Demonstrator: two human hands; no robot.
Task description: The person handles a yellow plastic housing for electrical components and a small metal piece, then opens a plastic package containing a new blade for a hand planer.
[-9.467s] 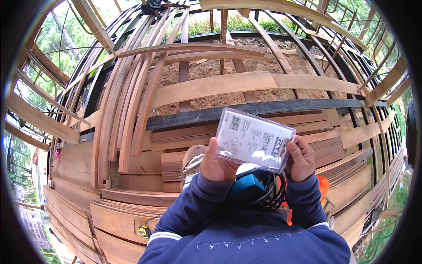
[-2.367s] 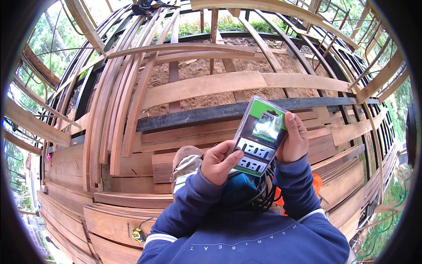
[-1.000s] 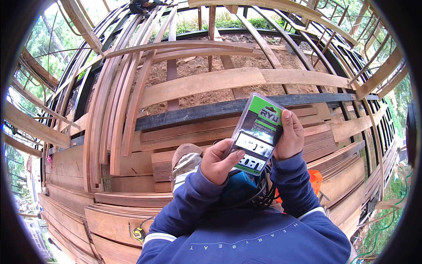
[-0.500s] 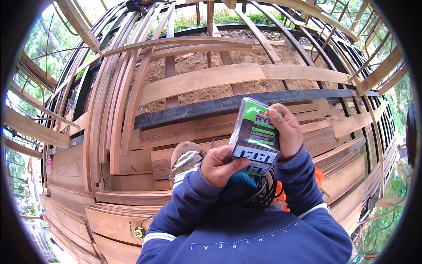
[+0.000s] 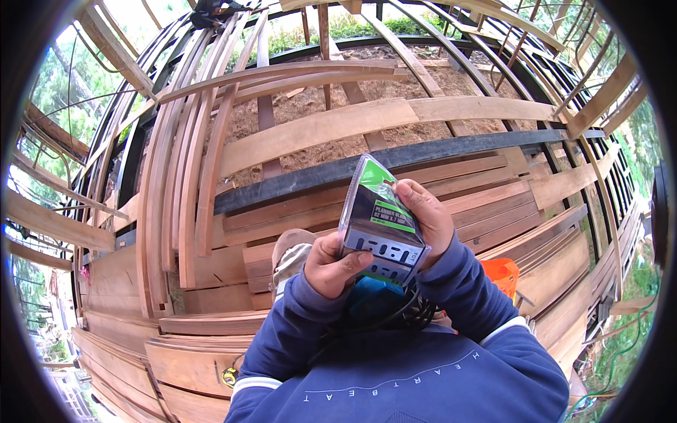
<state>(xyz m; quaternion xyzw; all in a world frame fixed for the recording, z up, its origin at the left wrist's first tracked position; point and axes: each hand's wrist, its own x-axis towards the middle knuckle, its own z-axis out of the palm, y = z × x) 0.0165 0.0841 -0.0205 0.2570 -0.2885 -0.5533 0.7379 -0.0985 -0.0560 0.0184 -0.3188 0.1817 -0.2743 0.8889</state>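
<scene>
Above my lap I hold a clear plastic blister pack of planer blades (image 5: 381,227), with a green and black card and slotted metal blades showing in its lower part. My left hand (image 5: 333,266) grips the lower left edge, its thumb across the front. At the upper right, my right hand (image 5: 427,216) pinches the other edge between thumb and fingers. Beneath the pack sits a blue object, seemingly a power tool (image 5: 377,297), mostly hidden by the pack and my arms. A black cable (image 5: 417,311) lies coiled beside it.
Stacked wooden planks (image 5: 190,363) surround me, with long boards (image 5: 187,176) to the left. Dark beams (image 5: 381,161) cross ahead over bare ground. A yellow tape measure (image 5: 229,376) lies left; an orange object (image 5: 501,275) sits right. Another person (image 5: 209,14) is at the far upper left.
Both hands have moved the blade pack left and turned it slightly. My right hand has come lower on its edge, with the fingers more behind the pack.
</scene>
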